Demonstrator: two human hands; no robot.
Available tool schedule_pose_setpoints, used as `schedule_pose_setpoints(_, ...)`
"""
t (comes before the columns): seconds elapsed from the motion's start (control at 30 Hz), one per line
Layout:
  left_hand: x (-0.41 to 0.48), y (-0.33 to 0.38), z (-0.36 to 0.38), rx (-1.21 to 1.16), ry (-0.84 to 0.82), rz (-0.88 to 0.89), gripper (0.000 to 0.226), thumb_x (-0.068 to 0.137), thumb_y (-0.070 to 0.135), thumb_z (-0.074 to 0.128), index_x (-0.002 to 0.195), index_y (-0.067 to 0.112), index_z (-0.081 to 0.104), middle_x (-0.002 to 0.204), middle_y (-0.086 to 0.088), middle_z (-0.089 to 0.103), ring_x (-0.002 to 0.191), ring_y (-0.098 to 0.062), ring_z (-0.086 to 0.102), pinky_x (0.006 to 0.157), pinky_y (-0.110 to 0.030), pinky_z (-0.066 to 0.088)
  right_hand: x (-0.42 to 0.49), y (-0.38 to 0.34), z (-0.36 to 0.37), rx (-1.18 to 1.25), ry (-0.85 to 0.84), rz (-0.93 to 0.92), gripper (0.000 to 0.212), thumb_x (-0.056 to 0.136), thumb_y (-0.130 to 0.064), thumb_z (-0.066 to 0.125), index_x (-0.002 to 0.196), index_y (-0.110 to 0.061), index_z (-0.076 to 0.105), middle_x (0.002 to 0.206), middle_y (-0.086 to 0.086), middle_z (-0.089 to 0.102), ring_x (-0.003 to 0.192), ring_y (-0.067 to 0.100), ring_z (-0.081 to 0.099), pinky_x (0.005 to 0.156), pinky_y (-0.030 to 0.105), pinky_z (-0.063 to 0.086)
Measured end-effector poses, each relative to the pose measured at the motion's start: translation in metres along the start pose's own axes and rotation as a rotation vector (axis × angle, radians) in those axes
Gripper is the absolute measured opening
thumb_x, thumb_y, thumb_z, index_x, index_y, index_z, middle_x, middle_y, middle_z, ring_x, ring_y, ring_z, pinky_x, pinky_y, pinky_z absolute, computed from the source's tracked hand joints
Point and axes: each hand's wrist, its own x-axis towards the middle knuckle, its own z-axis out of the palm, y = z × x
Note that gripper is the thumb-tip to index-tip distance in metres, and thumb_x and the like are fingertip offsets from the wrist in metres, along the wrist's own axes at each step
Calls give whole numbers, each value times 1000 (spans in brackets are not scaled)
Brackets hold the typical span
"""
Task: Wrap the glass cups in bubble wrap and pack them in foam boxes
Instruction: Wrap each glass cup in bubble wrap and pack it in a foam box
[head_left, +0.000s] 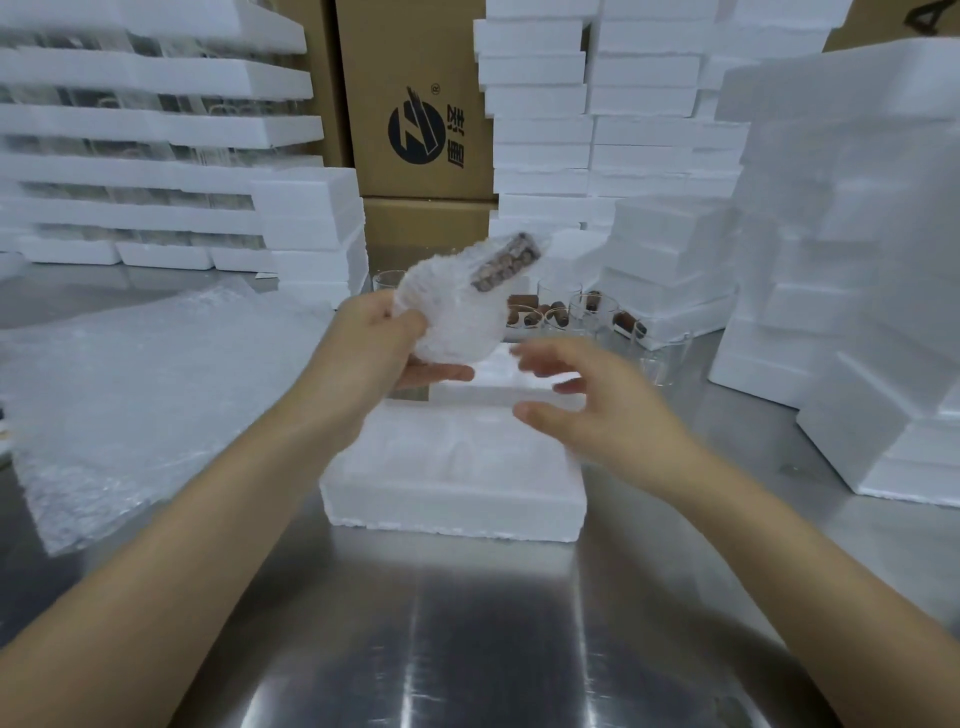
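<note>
Left grip (384, 343) curls round one bubble-wrapped cup (457, 317), thumb on top and fingers beneath. It holds the cup tilted in the air above the far edge of the foam box (452, 499). One brown piece (506, 262) shows through the wrap at the upper end. My right grip (592, 410) hangs just beside the bundle, fingers spread and blurred, pinching nothing.

One steel bench (467, 623) carries it all. Foam stacks (540, 104) wall it in on the left, back and right, more boxes than I can count. Two cardboard boxes (415, 93) stand one on the other behind the middle. One pile of bubble wrap sheets (145, 395) lies flat to my left. The single foam box sits between my forearms. Behind it I make out at least four bare glass cups (584, 312), and among them some brown stoppers (631, 325), too blurred to count surely.
</note>
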Motion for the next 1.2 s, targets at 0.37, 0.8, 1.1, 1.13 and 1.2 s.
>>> schedule_pose_setpoints(0.37, -5, 5, -11, 427, -179, -52, 28, 90, 0, 48, 99, 12, 72, 99, -9, 67, 48, -21, 67, 45, -19, 51, 4, 14, -24, -283, 0, 121, 28, 74, 4, 65, 68, -23, 63, 74, -5, 64, 71, 6, 57, 60, 2, 39)
schedule_pose_setpoints(0.8, -2, -3, -6, 673, -104, -2, 40, 88, -2, 49, 116, 20, 68, 129, 6, 60, 42, -13, 64, 45, -19, 48, 5, 15, -32, -210, -40, 163, 21, 75, 5, 64, 75, -14, 72, 68, -5, 63, 49, -5, 53, 51, 9, 43)
schedule_pose_setpoints(1.1, -3, -9, 8, 929, -82, -13, 51, 87, 3, 46, 129, 28, 60, 74, 8, 64, 33, -4, 54, 46, -18, 44, 7, 17, -29, -207, -33, 176, 20, 76, 3, 64, 73, -16, 71, 65, -8, 62, 49, -5, 54, 49, 6, 41)
schedule_pose_setpoints(1.13, -3, -10, 9, 945, -80, -11, 52, 88, 3, 45, 131, 29, 59, 65, 9, 56, 33, -3, 53, 44, -17, 43, 7, 18, -29, -206, -37, 172, 20, 76, 2, 65, 72, -16, 71, 65, -10, 62, 50, -4, 55, 49, 6, 41)
schedule_pose_setpoints(1.2, -4, -10, 7, 921, -106, 8, 47, 91, 9, 46, 132, 30, 57, 58, 12, 47, 32, -3, 52, 40, -13, 40, 8, 19, -32, -183, -50, 153, 18, 79, 0, 67, 75, -16, 73, 67, -11, 65, 53, -4, 56, 53, 6, 43)
